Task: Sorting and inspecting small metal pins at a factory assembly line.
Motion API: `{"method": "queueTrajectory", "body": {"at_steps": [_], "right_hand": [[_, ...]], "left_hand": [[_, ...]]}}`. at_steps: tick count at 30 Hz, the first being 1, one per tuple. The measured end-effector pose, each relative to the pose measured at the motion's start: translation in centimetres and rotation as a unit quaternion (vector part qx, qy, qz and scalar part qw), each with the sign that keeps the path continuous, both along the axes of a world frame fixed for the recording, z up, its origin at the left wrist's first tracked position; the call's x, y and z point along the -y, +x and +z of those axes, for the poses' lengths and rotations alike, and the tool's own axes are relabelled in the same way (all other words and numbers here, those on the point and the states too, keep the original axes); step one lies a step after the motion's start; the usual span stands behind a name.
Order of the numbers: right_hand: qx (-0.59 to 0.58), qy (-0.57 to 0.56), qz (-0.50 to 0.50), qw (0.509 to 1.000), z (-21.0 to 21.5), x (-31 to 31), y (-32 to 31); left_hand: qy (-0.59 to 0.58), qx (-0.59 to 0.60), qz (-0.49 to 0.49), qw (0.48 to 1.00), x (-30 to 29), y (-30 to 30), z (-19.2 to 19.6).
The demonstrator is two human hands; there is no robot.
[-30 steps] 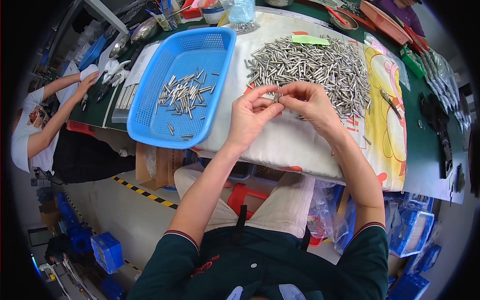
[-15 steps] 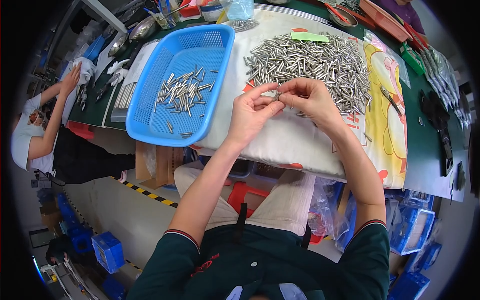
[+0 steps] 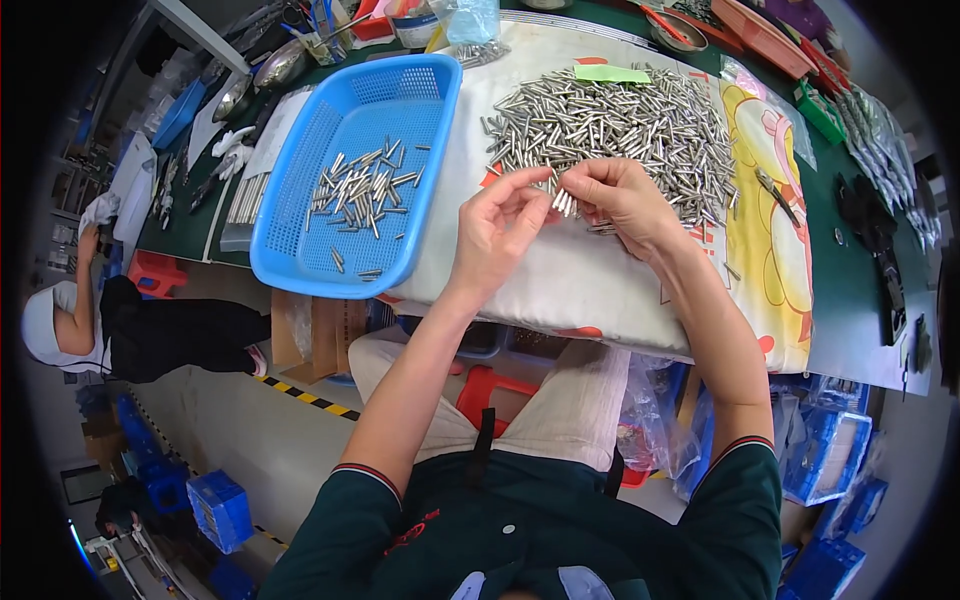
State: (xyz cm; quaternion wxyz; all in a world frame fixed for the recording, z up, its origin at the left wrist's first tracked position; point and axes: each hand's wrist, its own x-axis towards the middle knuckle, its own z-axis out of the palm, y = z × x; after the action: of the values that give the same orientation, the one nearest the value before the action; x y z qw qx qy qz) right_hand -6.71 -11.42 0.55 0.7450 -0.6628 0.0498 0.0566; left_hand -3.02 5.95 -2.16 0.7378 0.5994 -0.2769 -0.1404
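Over the near edge of a heap of small silver metal pins (image 3: 640, 120), my two hands are close together. My right hand (image 3: 625, 205) is closed, with thumb and fingertips bent together at several metal pins (image 3: 566, 204); how many it grips is partly hidden. My left hand (image 3: 495, 235) faces it with fingers curved and the thumb apart from the forefinger, its fingertips close to those pins. Nothing clear shows in it. To the left, a blue plastic basket (image 3: 270, 225) has a smaller scatter of similar pins (image 3: 365, 188) in it.
A pale printed cloth (image 3: 520, 290) covers the table under the heap. Pliers (image 3: 778, 195) lie on its yellow part. A green paper strip (image 3: 612, 73) rests on the heap's far side. A metal bowl (image 3: 680, 35) stands beyond. At far left is another person (image 3: 70, 330).
My hands have parted slightly from a tight pinch, and pins now show between them. The other person at left has lowered their arms and bent away. The view has shifted a little.
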Motion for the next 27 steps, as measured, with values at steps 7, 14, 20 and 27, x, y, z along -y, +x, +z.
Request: {"method": "queueTrajectory", "body": {"at_steps": [7, 14, 20, 27], "right_hand": [[-0.146, 0.294, 0.081, 0.941, -1.0, 0.3, -0.4], [-0.190, 0.383, 0.092, 0.899, -1.4, -0.5, -0.6], [-0.199, 0.394, 0.057, 0.896, -1.6, -0.9, -0.8], [-0.192, 0.411, 0.066, 0.889, -2.0, -0.8, -0.8]], "left_hand": [[0.072, 0.280, 0.061, 0.955, 0.3, 0.0, 0.6], [0.037, 0.285, 0.038, 0.957, 0.5, 0.3, 0.2], [0.039, 0.263, 0.052, 0.963, 0.6, 0.3, 0.3], [0.036, 0.245, 0.044, 0.968, 0.6, 0.3, 0.2]]}}
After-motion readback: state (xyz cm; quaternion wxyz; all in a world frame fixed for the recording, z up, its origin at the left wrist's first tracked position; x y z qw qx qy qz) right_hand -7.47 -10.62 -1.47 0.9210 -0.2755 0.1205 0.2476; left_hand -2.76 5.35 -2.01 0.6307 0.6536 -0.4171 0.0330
